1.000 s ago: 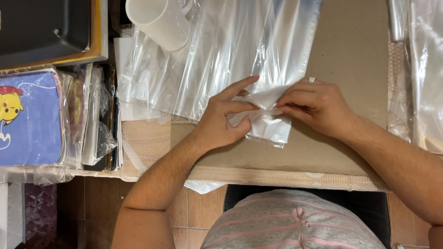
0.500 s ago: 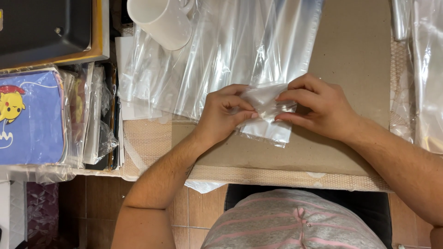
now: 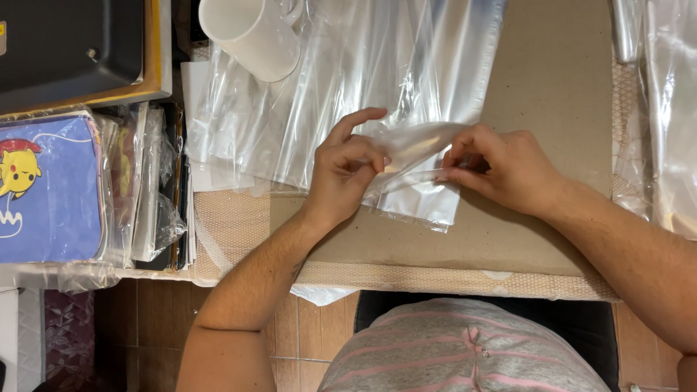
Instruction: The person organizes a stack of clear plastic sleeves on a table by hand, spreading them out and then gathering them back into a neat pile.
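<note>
A clear plastic bag point(image 3: 417, 192) lies across a brown cardboard sheet point(image 3: 552, 94) on the table. My left hand point(image 3: 345, 170) pinches the bag's folded edge between thumb and fingers, index finger raised. My right hand point(image 3: 501, 167) grips the same fold from the right side. The two hands hold the bag a little above the cardboard, close together. More clear plastic bags point(image 3: 348, 80) spread out beyond the hands toward the far side.
A white mug point(image 3: 250, 33) lies on its side at the back left. A dark tray with a yellow rim point(image 3: 72, 51) sits at the far left. A blue printed pad point(image 3: 47, 192) rests on a stack of wrapped items. More plastic point(image 3: 668, 109) lies at the right edge.
Both hands have lifted and folded the near end of the bag upward. My right hand shifted slightly up, and my left index finger has straightened.
</note>
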